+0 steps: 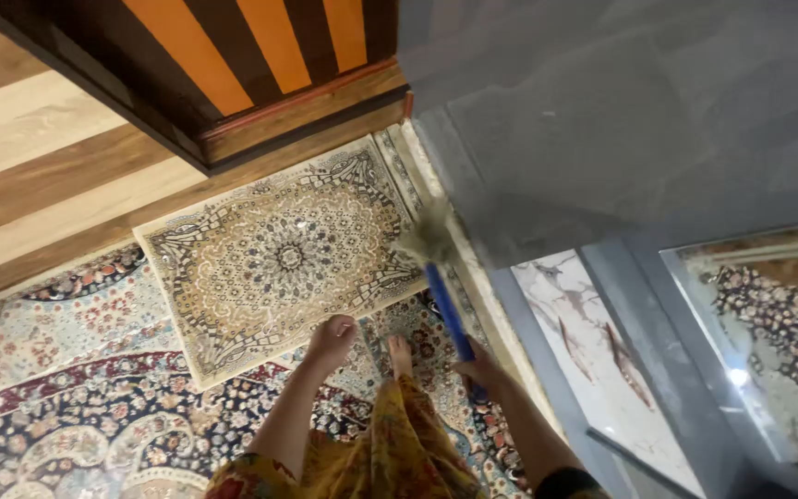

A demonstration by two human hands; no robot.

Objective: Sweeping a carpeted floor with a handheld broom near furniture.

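Sweeping along the edge of the floor, the person grips a broom (436, 277) by its blue handle in the right hand (480, 370), the fingers wrapped shut around the lower part of the stick. The pale bristle head is blurred and sits at the upper right corner of the small mat (279, 254), just beside the grey wall (602, 120) and the light strip that runs along its base. The left hand (332, 340) holds nothing; it hangs loose over the lower edge of the small mat, the fingers curled in lightly, and whether it touches the mat cannot be told from this view. A bare foot (400, 355) stands on the big patterned carpet (66, 397) below the mat, between the two arms, above the yellow printed dress.

As a judgement from how things lie: the work seems to be under way, not near its end. The bristles are at the wall-side border only, no gathered heap of dust shows anywhere, and the broad carpet to the left, the mat's middle and the striped wooden floor (39, 157) by the dark cabinet (260, 74) show no sign either way of having been swept. The marble tile (574, 314) by the glass panel looks bare.
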